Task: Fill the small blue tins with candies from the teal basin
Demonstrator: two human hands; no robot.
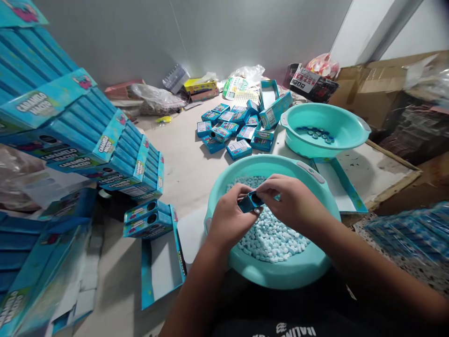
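My left hand (233,213) is closed round a small blue candy box (248,202), its dark end facing right. At that end, the bent fingers of my right hand (286,194) touch the box. Both hands are above a turquoise basin (271,277) partly filled with pale blue candies (277,243). To the left, two blue candy boxes (152,224) stand side by side in an open display tray (163,269). Beyond the basin lies a loose pile of several small blue boxes (238,149).
Stacked full display trays (84,140) lean tall at the left. A second turquoise basin (322,147) holds several small round blue pieces (315,134). Another tray (336,187) lies at the right table edge. Cardboard cartons (368,89) and plastic bags (154,96) line the back.
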